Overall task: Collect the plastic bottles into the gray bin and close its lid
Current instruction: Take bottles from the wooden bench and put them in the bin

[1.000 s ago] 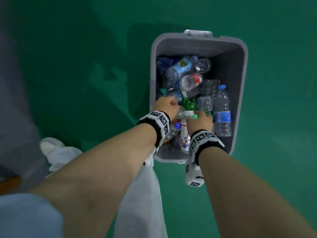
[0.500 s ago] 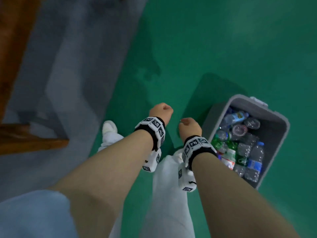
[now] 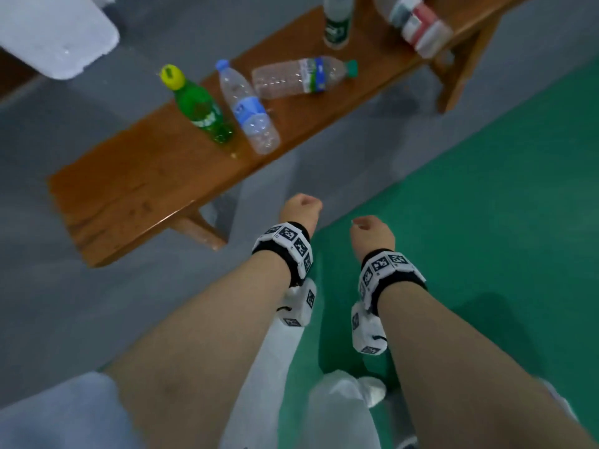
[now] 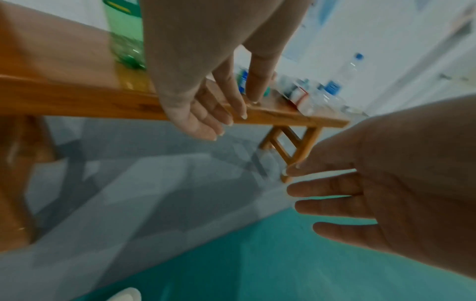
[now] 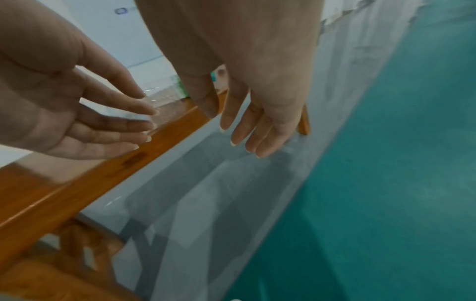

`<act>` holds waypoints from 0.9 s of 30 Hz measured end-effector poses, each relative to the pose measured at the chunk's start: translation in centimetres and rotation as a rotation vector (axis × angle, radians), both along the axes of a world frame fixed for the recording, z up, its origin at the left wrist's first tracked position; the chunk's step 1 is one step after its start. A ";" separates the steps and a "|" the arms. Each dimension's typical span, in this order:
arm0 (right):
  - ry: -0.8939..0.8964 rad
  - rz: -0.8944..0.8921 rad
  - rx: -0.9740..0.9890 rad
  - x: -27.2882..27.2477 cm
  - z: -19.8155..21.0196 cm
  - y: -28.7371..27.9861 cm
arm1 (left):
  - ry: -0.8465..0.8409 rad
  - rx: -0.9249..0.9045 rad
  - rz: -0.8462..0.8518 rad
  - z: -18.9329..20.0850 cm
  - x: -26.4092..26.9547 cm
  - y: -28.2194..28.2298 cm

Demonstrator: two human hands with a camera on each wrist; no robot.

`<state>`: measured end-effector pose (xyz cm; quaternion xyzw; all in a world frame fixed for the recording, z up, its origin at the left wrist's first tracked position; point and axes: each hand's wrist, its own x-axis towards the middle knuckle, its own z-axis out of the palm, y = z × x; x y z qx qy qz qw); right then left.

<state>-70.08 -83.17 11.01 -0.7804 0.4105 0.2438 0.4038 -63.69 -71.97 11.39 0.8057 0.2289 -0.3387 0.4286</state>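
Bare, relaxed fingers (image 4: 226, 114) of the left hand (image 3: 299, 210) hang loosely apart with nothing in them; in the left wrist view they point down in front of the counter's edge without touching it. The right hand (image 3: 371, 234) sits just beside it at centre frame in the head view, its fingers (image 5: 239, 130) likewise slack, slightly spread and empty. Both wrists wear black bands carrying white blocks printed with black square markers (image 3: 384, 265).

Beyond the hands, in the upper half of the head view, a long brown wooden counter (image 3: 136, 196) runs diagonally from lower left to upper right. On it stand or lie several plastic bottles. A green bottle with a yellow cap (image 3: 197, 105) stands near the counter's middle, and a clear bottle with a blue cap and blue label (image 3: 248, 108) stands just beside it on the right. A clear bottle with a green cap and a blue-and-green label (image 3: 301, 76) lies on its side further up. A clear bottle with a dark green label (image 3: 337, 24) stands at the top edge, and a clear bottle with a red and white label (image 3: 413, 19) lies at the upper right, partly cut off.

Grey flooring (image 3: 97, 303) lies under the counter; green flooring (image 3: 502, 205) fills the right side. A white box-like object (image 3: 55, 37) shows in the upper left corner. The gray bin is out of view.
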 end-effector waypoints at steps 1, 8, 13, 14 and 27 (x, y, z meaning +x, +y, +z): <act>-0.011 0.029 0.000 1.5 0.1 0.7 | -0.002 0.006 0.052 0.1 1.2 1.0; -0.094 0.155 0.013 13.5 -1.2 6.9 | 0.033 0.159 0.471 -0.8 10.2 9.7; -0.165 0.156 -0.016 20.5 -3.0 10.6 | 0.031 0.280 0.485 -2.1 14.6 13.3; -0.161 0.163 -0.031 21.8 -3.4 11.1 | 0.009 0.290 0.482 -2.5 15.5 13.7; -0.172 0.285 -0.074 26.0 -7.7 12.6 | -0.474 -0.006 0.443 -6.4 17.7 13.3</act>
